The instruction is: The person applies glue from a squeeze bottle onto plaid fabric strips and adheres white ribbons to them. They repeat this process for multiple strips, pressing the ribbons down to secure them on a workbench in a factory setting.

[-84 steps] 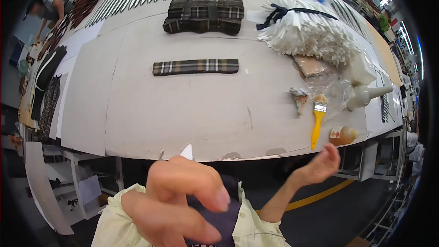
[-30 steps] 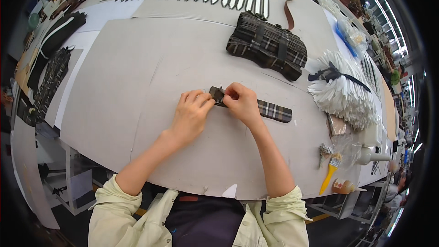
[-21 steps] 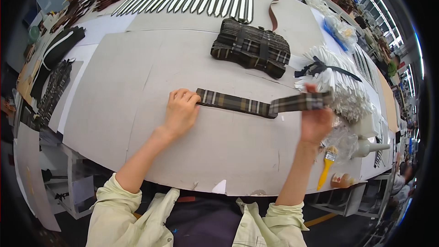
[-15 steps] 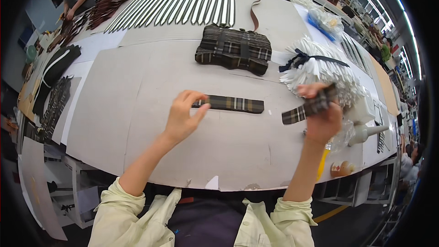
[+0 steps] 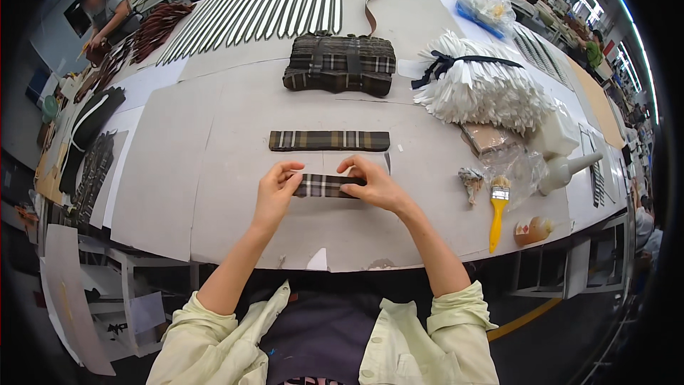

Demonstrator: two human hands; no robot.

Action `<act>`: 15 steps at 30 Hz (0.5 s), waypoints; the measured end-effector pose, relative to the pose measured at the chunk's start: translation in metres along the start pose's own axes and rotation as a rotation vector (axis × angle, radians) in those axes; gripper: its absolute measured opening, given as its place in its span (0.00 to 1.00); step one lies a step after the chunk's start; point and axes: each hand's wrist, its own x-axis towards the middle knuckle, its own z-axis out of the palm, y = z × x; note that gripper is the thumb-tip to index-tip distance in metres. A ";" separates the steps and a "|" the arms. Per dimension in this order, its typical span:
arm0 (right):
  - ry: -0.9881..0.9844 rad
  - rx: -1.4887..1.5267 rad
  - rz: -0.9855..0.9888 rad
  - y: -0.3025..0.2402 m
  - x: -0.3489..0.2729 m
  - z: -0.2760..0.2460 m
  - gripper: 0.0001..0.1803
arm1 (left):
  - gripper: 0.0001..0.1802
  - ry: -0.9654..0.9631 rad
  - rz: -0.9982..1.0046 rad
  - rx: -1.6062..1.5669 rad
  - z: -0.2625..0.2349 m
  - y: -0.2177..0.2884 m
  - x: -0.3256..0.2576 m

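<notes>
Hands, left hand (image 5: 274, 189) and right hand (image 5: 374, 184), hold one of two plaid strips (image 5: 325, 186).

You have two plaid strips (image 5: 329, 140) on the table, one yellow-handled brush (image 5: 496, 212), one white squeeze bottle (image 5: 568, 169), and one plaid stack (image 5: 339, 64).

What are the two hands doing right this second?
Left hand: fingers closed on the left end of the short plaid strip.
Right hand: fingers closed on the strip's right end.
</notes>
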 end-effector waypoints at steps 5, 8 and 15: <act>0.097 -0.097 0.027 0.023 -0.038 -0.038 0.15 | 0.10 0.092 -0.019 0.101 -0.042 -0.019 -0.015; 0.182 -0.168 0.060 0.028 -0.055 -0.042 0.13 | 0.09 0.107 -0.076 0.254 -0.051 -0.024 -0.021; 0.923 0.320 0.004 0.025 -0.159 -0.077 0.09 | 0.09 0.100 -0.064 0.381 -0.070 -0.026 -0.018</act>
